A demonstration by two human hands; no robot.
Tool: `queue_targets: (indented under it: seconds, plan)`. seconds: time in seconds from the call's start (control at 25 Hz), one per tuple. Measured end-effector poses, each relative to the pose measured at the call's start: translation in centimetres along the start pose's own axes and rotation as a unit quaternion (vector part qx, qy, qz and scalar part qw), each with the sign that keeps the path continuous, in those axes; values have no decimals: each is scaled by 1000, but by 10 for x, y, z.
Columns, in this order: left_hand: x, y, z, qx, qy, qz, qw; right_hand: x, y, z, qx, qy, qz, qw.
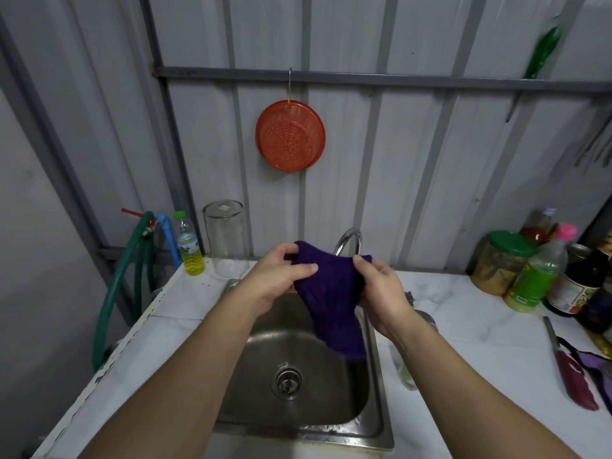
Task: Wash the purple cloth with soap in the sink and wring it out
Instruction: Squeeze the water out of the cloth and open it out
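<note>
A dark purple cloth [326, 299] hangs over the steel sink [376, 422], stretched between my two hands. My left hand [280, 276] grips its upper left corner, thumb on the front. Its upper right corner is pinched in my right hand [381, 286]. The cloth's lower end dangles near the sink's right wall. A curved chrome tap [347, 241] rises behind the cloth; I see no water running. A small bottle of yellow liquid [189, 246] stands at the counter's back left.
An upturned clear glass jar [226, 236] stands beside the yellow bottle. Jars and bottles [536, 270] crowd the back right of the white counter [480, 326]. A knife [571, 369] lies at the right. A green hose [122, 276] hangs on the left. An orange strainer [289, 135] hangs on the wall.
</note>
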State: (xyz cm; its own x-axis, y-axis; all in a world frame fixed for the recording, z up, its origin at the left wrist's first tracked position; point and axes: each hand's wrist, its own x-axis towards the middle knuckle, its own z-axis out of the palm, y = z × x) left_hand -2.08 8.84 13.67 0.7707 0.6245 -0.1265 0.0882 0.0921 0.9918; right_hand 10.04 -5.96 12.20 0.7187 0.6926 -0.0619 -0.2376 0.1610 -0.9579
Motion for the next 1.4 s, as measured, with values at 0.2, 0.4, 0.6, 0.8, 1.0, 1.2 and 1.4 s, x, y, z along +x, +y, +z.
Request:
queue_targets:
  seconds: [0.2,0.4,0.6,0.8,1.0,1.2,1.4]
  plan:
    - [-2,-3,-1,-36,15,17,999,5,-12,2,-79,4,16,997]
    - [-3,0,-5,352,-49,72,932,8,-23,-10,-110,-25,18,993]
    - [-1,6,-12,407,-7,122,905,3,-36,-20,-405,18,-57,912]
    - [-6,14,-6,146,1,118,982,-1,-33,-21,-314,-1,-98,944]
    - [-5,14,10,-65,57,80,993,-6,-18,-29,-112,-114,-54,986]
    - [-12,-15,9,-194,-99,-101,971,-11,1,-25,-25,-100,-1,995]
    - [-20,-49,11,-162,-120,-129,971,-18,13,-36,-6,-57,28,998]
